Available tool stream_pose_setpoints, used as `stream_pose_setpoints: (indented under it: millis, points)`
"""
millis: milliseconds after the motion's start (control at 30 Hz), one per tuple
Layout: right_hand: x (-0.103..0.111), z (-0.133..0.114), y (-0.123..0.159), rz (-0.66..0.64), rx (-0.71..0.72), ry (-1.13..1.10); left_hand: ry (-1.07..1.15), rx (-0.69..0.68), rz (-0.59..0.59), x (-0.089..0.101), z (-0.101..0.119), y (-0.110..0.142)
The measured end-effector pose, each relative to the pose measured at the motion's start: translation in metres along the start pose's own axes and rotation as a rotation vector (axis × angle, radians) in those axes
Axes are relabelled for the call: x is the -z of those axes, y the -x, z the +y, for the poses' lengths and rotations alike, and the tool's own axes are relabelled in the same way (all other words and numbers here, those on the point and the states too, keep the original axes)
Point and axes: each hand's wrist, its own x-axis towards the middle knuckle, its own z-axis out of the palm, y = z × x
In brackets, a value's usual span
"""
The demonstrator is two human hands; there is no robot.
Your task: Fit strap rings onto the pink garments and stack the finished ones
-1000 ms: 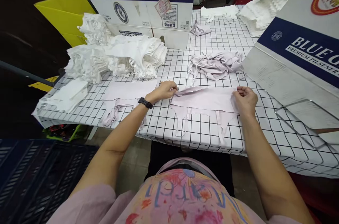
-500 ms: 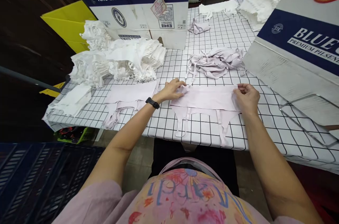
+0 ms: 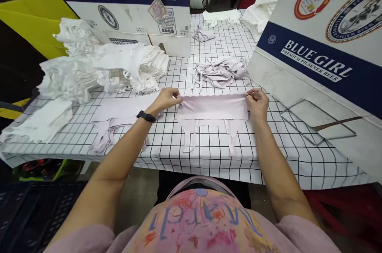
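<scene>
A pale pink strappy top (image 3: 213, 108) is stretched flat between my hands, its straps pointing toward me on the checked cloth. My left hand (image 3: 168, 99) pinches its far left corner. The far right corner is pinched by my right hand (image 3: 257, 102). Left of it, partly behind my left forearm, lie more pale pink tops (image 3: 119, 107), laid flat with straps bunched at the near side. Beyond the held top sits a crumpled heap of pink tops (image 3: 222, 71).
White garments (image 3: 125, 63) are piled at the left, with a flat white stack (image 3: 50, 119) nearer. Printed cardboard boxes stand at the back (image 3: 125, 10) and right (image 3: 313, 53). A bent metal wire frame (image 3: 318, 121) leans by the right box. Checked cloth (image 3: 203, 163) covers the table.
My left hand has closed on the top's far left corner, and the far edge is now pulled straight and lifted slightly. The view has turned to the right.
</scene>
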Motion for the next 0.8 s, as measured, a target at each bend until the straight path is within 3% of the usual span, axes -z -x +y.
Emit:
stream_pose_setpoints:
  millis: [133, 267, 533, 800]
  points:
    - [0.011, -0.026, -0.003, 0.009, 0.084, -0.061, 0.302, -0.042, 0.173, 0.018, 0.010, 0.010]
    - [0.020, -0.076, -0.017, 0.013, 0.193, -0.179, 0.416, -0.194, 0.361, 0.046, 0.027, 0.012]
    - [0.013, -0.180, -0.036, 0.054, 0.553, -0.142, 0.337, -0.285, 0.690, 0.102, 0.064, 0.003]
    - [-0.010, -0.222, -0.023, -0.023, 0.840, -0.113, 0.218, -0.291, 0.870, 0.146, 0.062, 0.022]
